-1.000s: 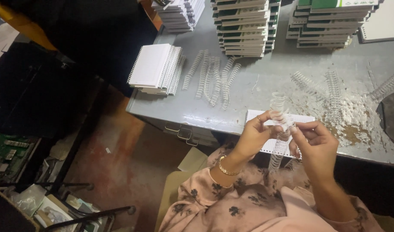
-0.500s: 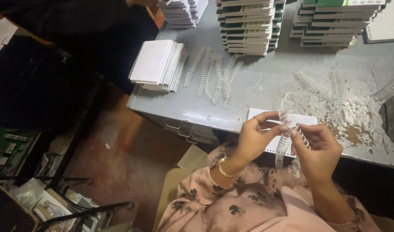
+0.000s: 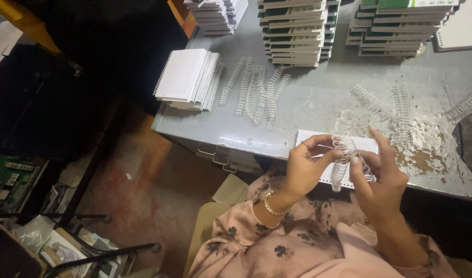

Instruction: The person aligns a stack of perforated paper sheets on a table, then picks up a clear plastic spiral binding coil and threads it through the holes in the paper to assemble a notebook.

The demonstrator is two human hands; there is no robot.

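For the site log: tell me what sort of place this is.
Likely a small notebook-binding workshop: stacks of bound notebooks on a grey metal table, loose white binding coils, and both hands working a coil at the table's edge.

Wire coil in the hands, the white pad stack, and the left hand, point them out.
wire coil (image 3: 345, 146), head view, its middle loops.
white pad stack (image 3: 183, 76), head view, top sheet.
left hand (image 3: 304, 170), head view, back of hand.

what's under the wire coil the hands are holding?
A white lined paper pad lies at the edge of the grey table, under the wire coil. The left hand and right hand cover most of the pad; its lower edge is hidden.
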